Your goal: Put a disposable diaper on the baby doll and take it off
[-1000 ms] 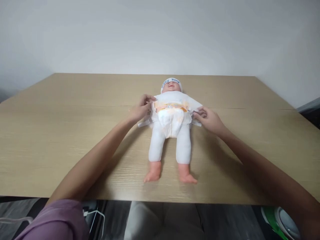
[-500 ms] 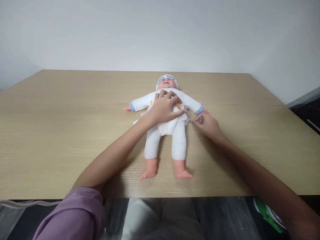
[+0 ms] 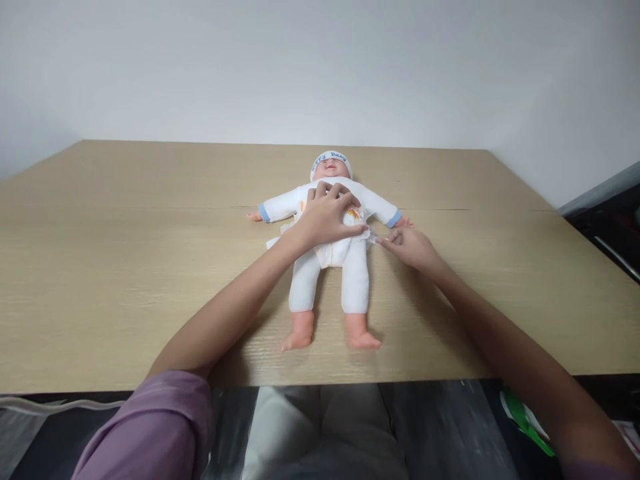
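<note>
**Baby doll on a bare wooden table, both hands at its waist**

A plain pale wall [image 3: 320, 67] fills the upper half of the view and meets the far edge of a broad, light wood-grain table [image 3: 100, 267]. A thin seam [image 3: 490, 211] runs across the tabletop at the level of the doll's arms. Under the near edge at the far left a pale cable [image 3: 50, 403] lies over dark floor.

The purple sleeve [image 3: 150, 427] sits at the lower left, and the bare forearm runs from it up and to the right across the table. The left hand [image 3: 325, 217] lies flat on the doll's belly, palm down and fingers spread; it presses rather than closes round anything.

The doll [image 3: 354, 280] lies on its back near the middle of the table, a little toward the far side, head away from the person and bare feet toward them. It wears a white suit with blue cuffs and a white cap [image 3: 330, 160] with blue lettering. A white diaper [image 3: 334, 252] covers its hips.

Just right of the doll's hip, the right hand [image 3: 407, 245] rests low on the table, fingertips drawn together on the diaper's side edge, next to the doll's outstretched hand.

Below the table's right corner a green and white object [image 3: 525, 420] shows on the floor. Dark furniture [image 3: 610, 220] stands against the wall at the far right.
</note>
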`<action>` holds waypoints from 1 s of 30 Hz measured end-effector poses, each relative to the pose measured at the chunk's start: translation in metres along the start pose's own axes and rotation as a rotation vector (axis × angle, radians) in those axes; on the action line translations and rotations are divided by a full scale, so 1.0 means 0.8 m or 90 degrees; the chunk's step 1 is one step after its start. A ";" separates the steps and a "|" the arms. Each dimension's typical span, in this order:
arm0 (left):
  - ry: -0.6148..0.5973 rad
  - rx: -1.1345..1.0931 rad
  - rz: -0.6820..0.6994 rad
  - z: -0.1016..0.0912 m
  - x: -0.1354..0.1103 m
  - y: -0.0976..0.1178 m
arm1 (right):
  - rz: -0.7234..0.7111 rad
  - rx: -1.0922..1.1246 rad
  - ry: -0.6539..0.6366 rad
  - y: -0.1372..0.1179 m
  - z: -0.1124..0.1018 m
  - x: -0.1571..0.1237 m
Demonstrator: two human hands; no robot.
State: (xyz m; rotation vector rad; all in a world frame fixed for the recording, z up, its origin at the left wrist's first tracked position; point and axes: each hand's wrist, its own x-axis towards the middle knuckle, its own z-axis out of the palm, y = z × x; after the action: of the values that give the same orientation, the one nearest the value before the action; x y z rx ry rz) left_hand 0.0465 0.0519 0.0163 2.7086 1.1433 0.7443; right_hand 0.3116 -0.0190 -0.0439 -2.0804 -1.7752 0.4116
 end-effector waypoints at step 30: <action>0.061 -0.361 -0.101 -0.027 -0.128 -0.116 | -0.463 0.217 0.179 -0.113 0.003 -0.037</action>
State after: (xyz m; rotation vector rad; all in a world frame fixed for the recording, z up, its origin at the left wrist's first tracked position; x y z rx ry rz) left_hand -0.0847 0.0450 -0.0316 2.1106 0.9643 1.0001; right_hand 0.2264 -0.0353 -0.0054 -1.0977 -1.9595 0.1765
